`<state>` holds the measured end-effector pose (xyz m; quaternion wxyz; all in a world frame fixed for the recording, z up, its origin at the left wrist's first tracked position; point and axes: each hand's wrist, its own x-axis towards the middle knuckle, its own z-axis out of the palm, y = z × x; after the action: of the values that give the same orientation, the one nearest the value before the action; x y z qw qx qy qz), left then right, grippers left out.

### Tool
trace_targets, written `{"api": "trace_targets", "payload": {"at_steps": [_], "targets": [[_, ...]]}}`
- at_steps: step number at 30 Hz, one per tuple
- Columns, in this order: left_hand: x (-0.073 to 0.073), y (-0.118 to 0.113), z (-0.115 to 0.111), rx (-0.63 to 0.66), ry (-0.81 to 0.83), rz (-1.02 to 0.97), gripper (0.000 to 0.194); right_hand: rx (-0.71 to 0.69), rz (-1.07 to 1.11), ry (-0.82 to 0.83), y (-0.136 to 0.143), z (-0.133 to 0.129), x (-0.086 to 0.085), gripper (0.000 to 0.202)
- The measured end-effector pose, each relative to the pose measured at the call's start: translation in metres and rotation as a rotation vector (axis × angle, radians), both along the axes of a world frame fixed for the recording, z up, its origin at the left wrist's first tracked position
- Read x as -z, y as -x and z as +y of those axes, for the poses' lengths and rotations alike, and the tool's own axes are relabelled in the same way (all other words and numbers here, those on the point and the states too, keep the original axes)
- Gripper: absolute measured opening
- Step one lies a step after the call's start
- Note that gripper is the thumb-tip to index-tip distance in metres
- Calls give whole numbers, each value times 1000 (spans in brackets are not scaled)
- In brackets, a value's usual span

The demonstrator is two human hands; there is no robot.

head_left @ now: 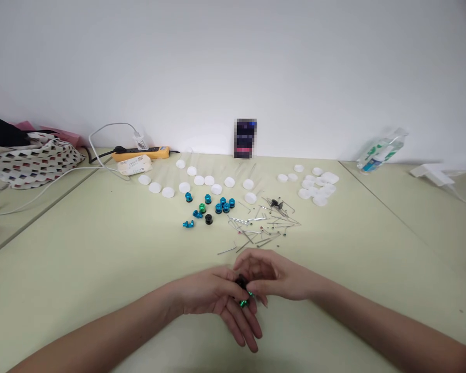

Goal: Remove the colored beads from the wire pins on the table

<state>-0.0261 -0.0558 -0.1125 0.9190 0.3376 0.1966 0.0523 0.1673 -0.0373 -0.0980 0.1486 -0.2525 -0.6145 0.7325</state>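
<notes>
Centrally, black-green part [244, 303] between both hands: left hand [217, 291] pinches it under thumb, seemingly to steady it; right hand [285, 277] curls close over it, grip can't be told. Beyond, hex keys [252, 232], blue parts [218, 208] grouped apart, probably to avoid mixing.

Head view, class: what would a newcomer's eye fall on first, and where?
At the near centre, the bare left hand and bare right hand meet around small shiny black-and-green hardware. Beyond them, shiny blue metallic knobs sit left of scattered thin silver metal rods.
</notes>
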Motion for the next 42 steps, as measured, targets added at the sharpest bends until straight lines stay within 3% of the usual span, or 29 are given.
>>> {"api": "trace_targets", "payload": {"at_steps": [2,7,12,17,21,26,31,37,42], "targets": [[-1,0,0,-3,-6,5,30,25,-40,-25,0,1,1,29],[0,0,0,10,-13,6,30,-58,21,38,0,1,0,32],[3,0,2,41,-20,-12,33,-8,-27,14,0,1,1,28],[5,0,4,74,-17,-57,32,-76,34,51,-1,3,2,31],[4,1,4,87,-21,-50,33,9,-52,9,0,2,3,28],[4,2,2,70,-34,-46,34,-48,-22,22,-1,1,2,27],[2,1,2,72,-55,-31,34,34,-95,-34,1,0,4,28],[3,2,2,67,-56,-40,34,-79,-31,-26,-2,2,2,28],[2,1,1,63,-55,-22,35,7,-89,-19,1,1,5,27]]}}
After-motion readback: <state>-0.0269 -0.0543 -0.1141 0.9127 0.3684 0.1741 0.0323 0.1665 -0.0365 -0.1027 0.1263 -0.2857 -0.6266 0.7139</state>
